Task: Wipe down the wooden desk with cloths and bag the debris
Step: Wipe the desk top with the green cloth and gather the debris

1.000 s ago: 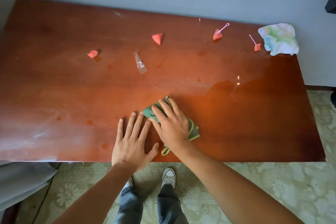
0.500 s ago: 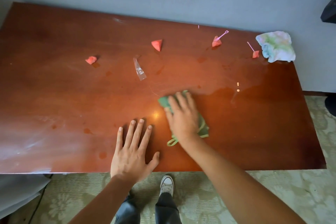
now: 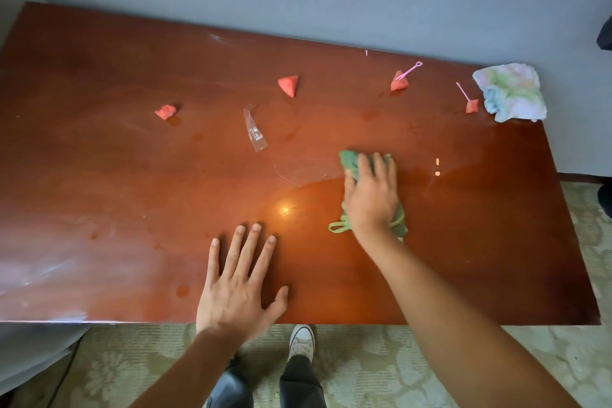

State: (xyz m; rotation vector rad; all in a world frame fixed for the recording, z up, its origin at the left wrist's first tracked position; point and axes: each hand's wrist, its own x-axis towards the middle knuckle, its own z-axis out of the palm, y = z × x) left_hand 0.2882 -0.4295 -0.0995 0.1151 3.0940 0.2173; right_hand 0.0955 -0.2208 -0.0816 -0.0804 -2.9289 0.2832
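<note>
Right hand (image 3: 371, 197), fingers flat, has pushed green cloth (image 3: 351, 162) farther across desk (image 3: 99, 159).

soft daylight, glare on desk (image 3: 132, 175)

Four red fruit chunks: far left of the grip (image 3: 165, 111), up-left of it (image 3: 289, 85), above it (image 3: 398, 83), up-right (image 3: 471, 106). Two pink picks, one per right-hand chunk (image 3: 410, 70) (image 3: 462, 91). Two cloths: green cloth (image 3: 351, 162) under the pressing hand, pale cloth (image 3: 510, 93) far up-right. One clear plastic scrap (image 3: 255, 132) left of grip. One wooden desk (image 3: 99, 175).
</note>
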